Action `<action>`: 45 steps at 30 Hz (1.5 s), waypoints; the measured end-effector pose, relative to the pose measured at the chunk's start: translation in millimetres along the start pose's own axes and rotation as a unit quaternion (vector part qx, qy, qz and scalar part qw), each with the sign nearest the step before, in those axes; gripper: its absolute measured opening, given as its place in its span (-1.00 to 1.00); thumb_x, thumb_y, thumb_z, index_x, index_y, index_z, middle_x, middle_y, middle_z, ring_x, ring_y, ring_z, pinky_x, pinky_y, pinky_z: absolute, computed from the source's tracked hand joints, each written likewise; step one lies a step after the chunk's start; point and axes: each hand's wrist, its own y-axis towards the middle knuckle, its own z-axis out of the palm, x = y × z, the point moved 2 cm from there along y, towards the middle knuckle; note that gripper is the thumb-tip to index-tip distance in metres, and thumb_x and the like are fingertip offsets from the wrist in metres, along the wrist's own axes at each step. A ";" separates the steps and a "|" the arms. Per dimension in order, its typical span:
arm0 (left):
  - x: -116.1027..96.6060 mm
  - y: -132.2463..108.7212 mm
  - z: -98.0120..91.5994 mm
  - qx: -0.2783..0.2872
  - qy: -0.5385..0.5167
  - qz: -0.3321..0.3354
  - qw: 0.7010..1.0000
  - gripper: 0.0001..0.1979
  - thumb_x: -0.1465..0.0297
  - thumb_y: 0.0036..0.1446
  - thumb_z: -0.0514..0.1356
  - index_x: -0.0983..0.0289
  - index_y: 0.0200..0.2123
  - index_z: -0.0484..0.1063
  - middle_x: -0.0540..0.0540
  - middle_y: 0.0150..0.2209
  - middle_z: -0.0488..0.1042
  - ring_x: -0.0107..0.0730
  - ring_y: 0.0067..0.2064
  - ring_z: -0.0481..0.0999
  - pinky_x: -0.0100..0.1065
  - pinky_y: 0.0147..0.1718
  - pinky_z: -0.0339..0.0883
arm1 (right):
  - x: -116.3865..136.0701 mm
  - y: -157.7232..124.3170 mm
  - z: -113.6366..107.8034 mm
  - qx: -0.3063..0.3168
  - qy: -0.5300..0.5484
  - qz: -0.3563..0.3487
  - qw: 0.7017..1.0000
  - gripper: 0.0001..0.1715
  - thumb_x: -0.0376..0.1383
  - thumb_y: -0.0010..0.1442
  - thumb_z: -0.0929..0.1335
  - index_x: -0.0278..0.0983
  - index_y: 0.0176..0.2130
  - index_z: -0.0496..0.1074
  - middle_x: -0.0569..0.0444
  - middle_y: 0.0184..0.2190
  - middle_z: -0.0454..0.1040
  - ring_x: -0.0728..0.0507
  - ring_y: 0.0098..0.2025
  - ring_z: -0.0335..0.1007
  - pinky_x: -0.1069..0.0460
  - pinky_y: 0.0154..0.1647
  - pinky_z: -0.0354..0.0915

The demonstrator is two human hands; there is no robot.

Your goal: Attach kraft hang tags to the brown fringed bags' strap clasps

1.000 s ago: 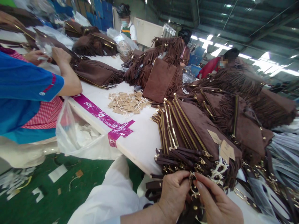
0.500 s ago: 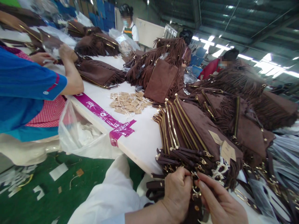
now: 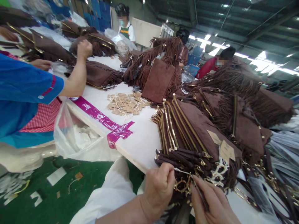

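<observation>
My left hand [image 3: 160, 186] is closed in a fist around one end of a white string [image 3: 183, 170], which stretches taut toward my right hand. My right hand [image 3: 210, 199] is pinched at the string's other end; a thin dark edge shows between its fingers, too little to name. Gold rings and clasps [image 3: 182, 185] on dark straps hang between both hands. Just beyond lies a row of brown suede bags [image 3: 193, 121] with gold zippers and fringe. Two cardboard tags [image 3: 227, 151] with looped white strings rest on them.
Loose cardboard tags [image 3: 127, 103] lie piled on the white table [image 3: 137, 140]. Purple tape [image 3: 93, 113] runs along its edge, with a plastic bag [image 3: 79, 143] hanging below. More fringed bags [image 3: 158, 79] are heaped behind. A co-worker in a blue sleeve [image 3: 28, 77] works at left.
My left hand has moved left, away from the gold clasp, drawing the white string out straight. My right hand has shifted slightly left and down. The co-worker's arm at left has lifted.
</observation>
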 end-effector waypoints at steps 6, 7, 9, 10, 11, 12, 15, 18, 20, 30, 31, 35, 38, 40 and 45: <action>3.7 -9.3 -15.0 -0.011 0.003 0.062 0.998 -0.81 0.53 0.13 -0.01 0.30 -0.43 0.37 0.01 -0.64 0.42 -0.53 -0.61 0.39 -0.52 -0.58 0.12 | 20.4 8.8 16.9 -0.016 -0.019 0.022 0.999 -0.70 -0.28 0.24 0.21 -0.34 -0.15 0.44 -0.05 -0.31 0.45 -0.05 -0.42 0.45 0.10 -0.52 0.31; 3.9 -9.8 -15.9 -0.007 0.004 0.065 0.998 -0.81 0.54 0.13 -0.01 0.31 -0.43 0.37 0.01 -0.63 0.42 -0.53 -0.61 0.39 -0.52 -0.58 0.13 | 20.5 9.4 18.6 -0.008 -0.018 0.022 1.000 -0.70 -0.27 0.24 0.20 -0.33 -0.14 0.43 -0.04 -0.31 0.45 -0.04 -0.45 0.44 0.11 -0.57 0.29; 4.1 -10.5 -17.2 -0.004 0.008 0.069 0.998 -0.81 0.54 0.13 -0.01 0.31 -0.43 0.37 0.01 -0.63 0.42 -0.53 -0.61 0.39 -0.52 -0.58 0.13 | 19.2 10.1 20.6 0.006 -0.015 0.015 1.000 -0.70 -0.27 0.25 0.19 -0.31 -0.13 0.42 -0.01 -0.31 0.45 -0.01 -0.49 0.42 0.13 -0.67 0.22; 4.3 -10.7 -17.7 -0.004 0.011 0.070 0.998 -0.82 0.54 0.13 -0.01 0.31 -0.43 0.37 0.01 -0.63 0.42 -0.53 -0.61 0.39 -0.52 -0.58 0.13 | 18.4 10.3 21.1 0.008 -0.012 0.011 1.000 -0.70 -0.27 0.25 0.19 -0.30 -0.13 0.41 -0.01 -0.31 0.45 0.00 -0.50 0.41 0.14 -0.69 0.20; 4.5 -10.8 -18.1 -0.005 0.013 0.069 0.998 -0.82 0.54 0.13 0.00 0.31 -0.43 0.37 0.01 -0.63 0.42 -0.53 -0.61 0.39 -0.52 -0.58 0.14 | 17.6 10.4 21.5 0.008 -0.009 0.008 1.000 -0.71 -0.27 0.26 0.19 -0.29 -0.14 0.41 -0.01 -0.31 0.45 0.01 -0.50 0.41 0.15 -0.70 0.19; 4.8 -10.8 -18.4 -0.006 0.014 0.067 0.998 -0.82 0.54 0.12 0.00 0.30 -0.43 0.36 0.00 -0.63 0.43 -0.53 -0.60 0.39 -0.52 -0.57 0.14 | 16.7 10.4 21.9 0.007 -0.007 0.007 1.000 -0.71 -0.26 0.26 0.19 -0.29 -0.15 0.42 -0.01 -0.30 0.45 0.01 -0.50 0.41 0.15 -0.69 0.20; 6.0 -9.7 -19.4 -0.003 0.004 0.060 0.998 -0.83 0.53 0.12 0.00 0.29 -0.42 0.36 -0.01 -0.63 0.42 -0.54 -0.61 0.38 -0.52 -0.58 0.13 | 14.1 10.1 23.4 0.010 0.007 0.019 1.000 -0.71 -0.24 0.26 0.18 -0.27 -0.18 0.42 -0.02 -0.28 0.45 0.00 -0.47 0.41 0.16 -0.65 0.23; 6.9 -7.6 -19.1 0.026 -0.024 0.041 0.998 -0.83 0.53 0.11 -0.01 0.28 -0.43 0.34 -0.02 -0.60 0.40 -0.54 -0.58 0.37 -0.52 -0.56 0.14 | 10.7 10.0 24.1 0.015 0.035 0.021 0.999 -0.70 -0.21 0.26 0.18 -0.27 -0.20 0.42 -0.02 -0.28 0.45 -0.02 -0.41 0.44 0.16 -0.61 0.28; 6.8 -6.2 -18.2 0.035 -0.035 0.027 0.998 -0.86 0.56 0.07 0.00 0.27 -0.42 0.32 0.01 -0.52 0.39 -0.48 -0.47 0.40 -0.50 -0.49 0.21 | 7.9 10.4 23.5 0.011 0.054 0.005 0.998 -0.72 -0.21 0.24 0.19 -0.27 -0.22 0.42 -0.01 -0.30 0.45 -0.03 -0.38 0.46 0.17 -0.55 0.32; -1.4 6.5 0.4 0.068 -0.036 0.106 0.991 -0.85 0.52 0.11 0.02 0.30 -0.41 0.37 0.10 -0.35 0.35 -0.38 -0.31 0.36 -0.38 -0.33 0.29 | 0.5 13.4 19.8 0.011 0.071 -0.051 0.996 -0.79 -0.27 0.23 0.22 -0.30 -0.22 0.39 0.00 -0.32 0.41 0.01 -0.34 0.45 0.21 -0.37 0.36; -1.7 7.1 1.6 0.073 -0.032 0.107 0.991 -0.84 0.52 0.11 0.01 0.31 -0.44 0.36 0.09 -0.38 0.35 -0.38 -0.33 0.36 -0.39 -0.35 0.28 | 1.0 13.2 19.8 0.013 0.071 -0.048 0.996 -0.79 -0.28 0.22 0.22 -0.29 -0.22 0.39 0.00 -0.31 0.42 0.00 -0.33 0.45 0.21 -0.37 0.36; -3.3 6.3 3.3 0.111 -0.070 0.037 0.991 -0.86 0.57 0.02 0.02 0.32 -0.47 0.35 0.05 -0.46 0.36 -0.43 -0.41 0.35 -0.42 -0.42 0.20 | 5.2 10.8 21.9 0.013 0.073 -0.016 0.997 -0.78 -0.26 0.23 0.21 -0.29 -0.23 0.39 -0.02 -0.29 0.42 -0.02 -0.31 0.45 0.18 -0.37 0.36; -4.2 7.1 3.2 0.145 -0.168 -0.105 0.969 -0.85 0.58 -0.07 0.02 0.30 -0.49 0.36 -0.02 -0.53 0.34 -0.49 -0.46 0.31 -0.47 -0.47 0.15 | 4.3 8.7 24.4 0.017 0.072 0.021 0.997 -0.78 -0.25 0.23 0.21 -0.28 -0.23 0.38 -0.04 -0.27 0.43 -0.05 -0.30 0.45 0.15 -0.41 0.37; -4.4 8.3 4.4 0.201 -0.260 -0.202 0.923 -0.89 0.55 -0.14 0.05 0.30 -0.52 0.36 -0.06 -0.60 0.31 -0.53 -0.53 0.27 -0.49 -0.54 0.11 | 0.5 7.8 23.6 0.020 0.085 0.005 0.996 -0.81 -0.27 0.20 0.23 -0.27 -0.23 0.39 -0.04 -0.27 0.43 -0.05 -0.29 0.45 0.15 -0.39 0.38; -3.7 10.4 4.2 0.325 -0.463 -0.340 0.751 -0.85 0.47 -0.35 0.24 0.35 -0.56 0.37 -0.12 -0.71 0.26 -0.63 -0.69 0.12 -0.51 -0.69 -0.04 | -15.9 8.1 10.4 0.066 0.231 0.065 0.969 -0.80 -0.26 0.11 0.32 -0.24 -0.21 0.42 -0.02 -0.25 0.46 -0.05 -0.26 0.46 0.17 -0.31 0.40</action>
